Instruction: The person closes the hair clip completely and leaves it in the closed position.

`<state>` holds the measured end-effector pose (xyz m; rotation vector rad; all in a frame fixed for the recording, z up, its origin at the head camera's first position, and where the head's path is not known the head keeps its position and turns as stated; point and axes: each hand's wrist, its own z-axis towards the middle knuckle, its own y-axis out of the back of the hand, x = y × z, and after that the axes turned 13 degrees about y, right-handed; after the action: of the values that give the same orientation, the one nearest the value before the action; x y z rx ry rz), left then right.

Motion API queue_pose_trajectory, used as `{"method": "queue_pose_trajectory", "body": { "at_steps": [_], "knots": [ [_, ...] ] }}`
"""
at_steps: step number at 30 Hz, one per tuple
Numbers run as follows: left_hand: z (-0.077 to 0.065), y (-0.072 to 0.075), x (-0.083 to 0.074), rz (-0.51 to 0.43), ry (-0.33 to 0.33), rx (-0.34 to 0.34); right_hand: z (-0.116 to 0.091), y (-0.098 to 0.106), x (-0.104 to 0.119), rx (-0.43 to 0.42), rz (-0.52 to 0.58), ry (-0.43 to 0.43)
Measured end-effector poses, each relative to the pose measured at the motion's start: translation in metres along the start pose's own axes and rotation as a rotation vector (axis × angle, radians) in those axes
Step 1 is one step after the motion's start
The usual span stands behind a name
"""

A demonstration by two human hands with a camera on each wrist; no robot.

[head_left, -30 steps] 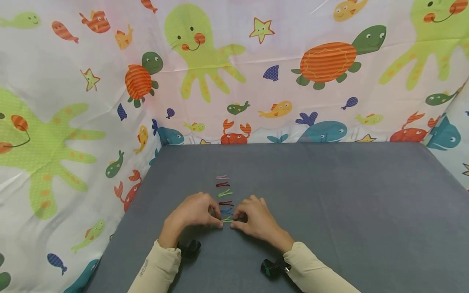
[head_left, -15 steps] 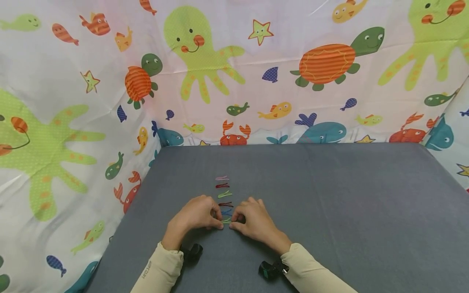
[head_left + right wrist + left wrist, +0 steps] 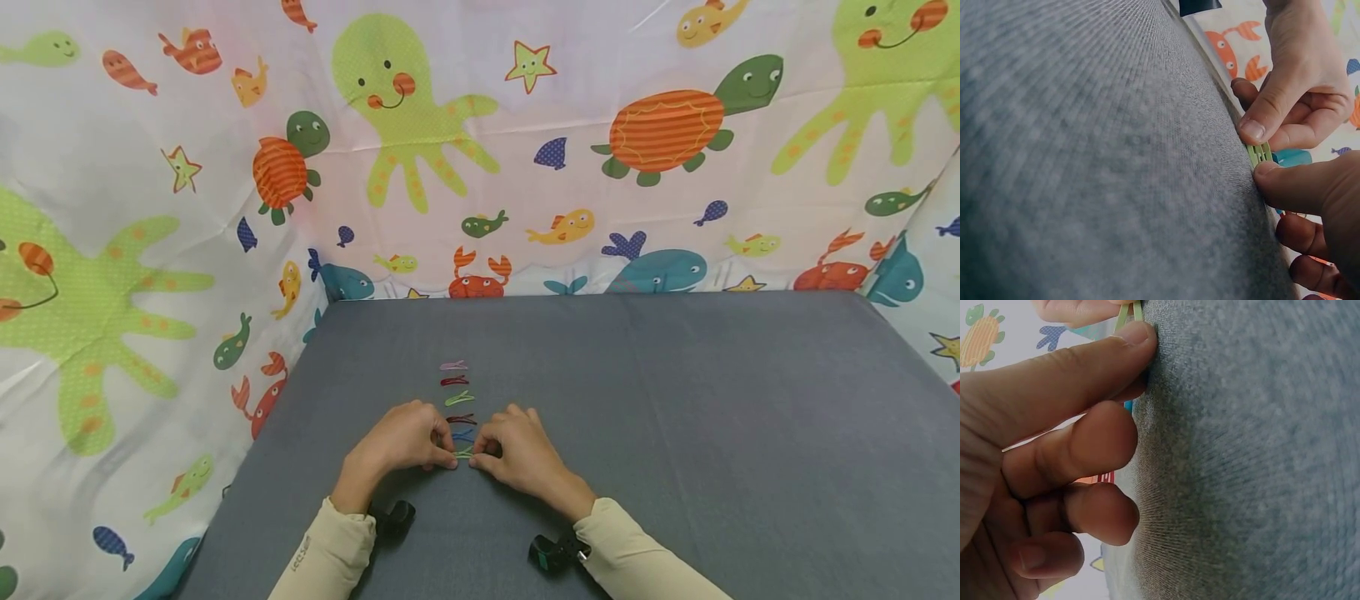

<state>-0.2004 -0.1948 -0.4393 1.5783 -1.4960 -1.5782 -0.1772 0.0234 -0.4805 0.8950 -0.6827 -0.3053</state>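
Observation:
A light green hair clip (image 3: 462, 454) lies at the near end of a column of clips on the grey cloth. My left hand (image 3: 405, 437) pinches its left end between thumb and fingers. From the other side, my right hand (image 3: 525, 454) pinches the right end. Close up in the right wrist view, the green clip (image 3: 1259, 152) spans the short gap between both thumbs. Just beyond it lies a blue clip (image 3: 462, 435), then a dark red clip (image 3: 461, 418). Fingertips hide the ends of the green clip.
Farther up the column lie another green clip (image 3: 460, 398), a red clip (image 3: 454, 380) and a pink clip (image 3: 453, 365). A grey cloth (image 3: 675, 433) covers the table. Behind it hangs a curtain (image 3: 570, 75) printed with sea animals.
Both hands stay at the green clip and have shifted only slightly, drawing a little closer together over the last second. The other clips keep their places.

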Motion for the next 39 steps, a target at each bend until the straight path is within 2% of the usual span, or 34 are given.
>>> {"method": "queue_pose_trajectory", "body": {
  "at_steps": [11, 16, 21, 30, 39],
  "knots": [
    [0.001, 0.000, -0.003, -0.032, -0.049, -0.009, -0.001, 0.005, -0.001, -0.006, 0.034, -0.031],
    [0.001, 0.000, -0.005, -0.073, -0.050, 0.016, -0.004, 0.009, -0.002, 0.009, 0.041, -0.026],
    [0.002, -0.003, -0.010, -0.090, -0.098, 0.011, -0.011, 0.014, -0.005, 0.009, 0.084, -0.026],
    [0.009, -0.011, -0.019, -0.106, -0.152, -0.040, -0.022, 0.027, -0.011, -0.017, 0.080, -0.010],
    [0.013, -0.013, -0.032, -0.109, -0.183, -0.148, -0.024, 0.040, -0.017, -0.101, 0.017, 0.024]
  ]
}}
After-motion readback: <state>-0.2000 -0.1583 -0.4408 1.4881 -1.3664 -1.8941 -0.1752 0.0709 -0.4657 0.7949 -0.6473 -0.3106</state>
